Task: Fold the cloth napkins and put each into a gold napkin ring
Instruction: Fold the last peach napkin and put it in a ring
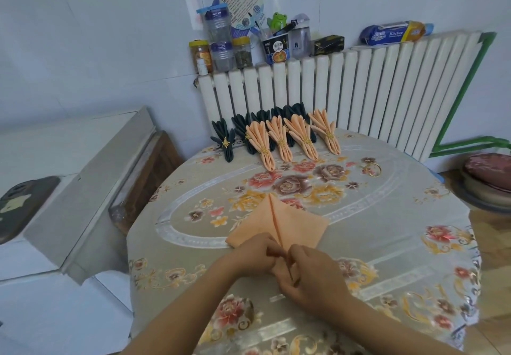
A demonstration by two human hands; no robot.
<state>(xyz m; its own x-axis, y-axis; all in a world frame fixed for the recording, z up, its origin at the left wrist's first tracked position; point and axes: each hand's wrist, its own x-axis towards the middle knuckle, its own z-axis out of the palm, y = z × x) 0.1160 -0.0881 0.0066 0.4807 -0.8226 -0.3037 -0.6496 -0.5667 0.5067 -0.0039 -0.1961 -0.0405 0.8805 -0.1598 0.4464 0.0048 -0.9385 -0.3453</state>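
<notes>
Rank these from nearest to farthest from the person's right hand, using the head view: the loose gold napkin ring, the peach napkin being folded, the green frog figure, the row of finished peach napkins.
1. Peach napkin: under the right hand, being pinched.
2. Loose gold napkin ring: far right of the table.
3. Finished peach napkins: row at the table's far edge.
4. Green frog figure: above the radiator.

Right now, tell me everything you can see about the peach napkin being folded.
The peach napkin is plain matte cloth, lying flat on the floral tablecloth near the table's front. It is folded to a kite shape, point facing away, with a centre seam. Both hands, left hand and right hand, pinch its near end.
</notes>
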